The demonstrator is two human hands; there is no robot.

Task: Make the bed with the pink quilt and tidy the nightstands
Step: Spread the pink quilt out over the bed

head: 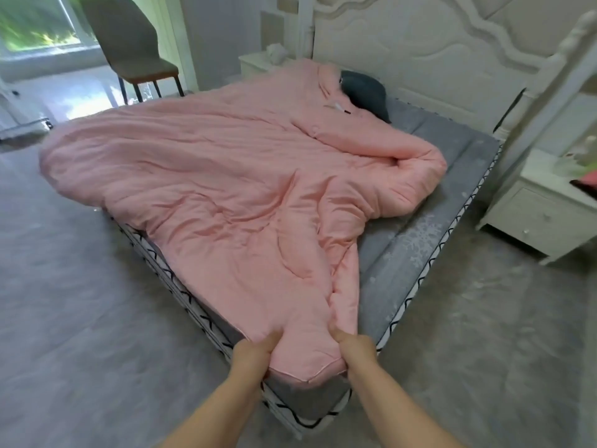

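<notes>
A pink quilt (226, 189) lies rumpled across the bed, covering its left and middle parts. Its near corner sits at the foot corner of the grey mattress (452, 195). My left hand (253, 354) and my right hand (353, 350) both pinch that corner, one on each side. The quilt's right edge is rolled into a thick fold, leaving the mattress's right strip bare. A dark grey pillow (366, 92) pokes out from under the quilt at the headboard. One white nightstand (542, 208) stands at the right; another nightstand (258, 64) stands at the far side.
A brown chair (129, 43) stands by the window beyond the bed. The white carved headboard (420, 50) rises at the back. Small items, one red, lie on the right nightstand; a pale lump sits on the far one. Grey floor surrounds the bed.
</notes>
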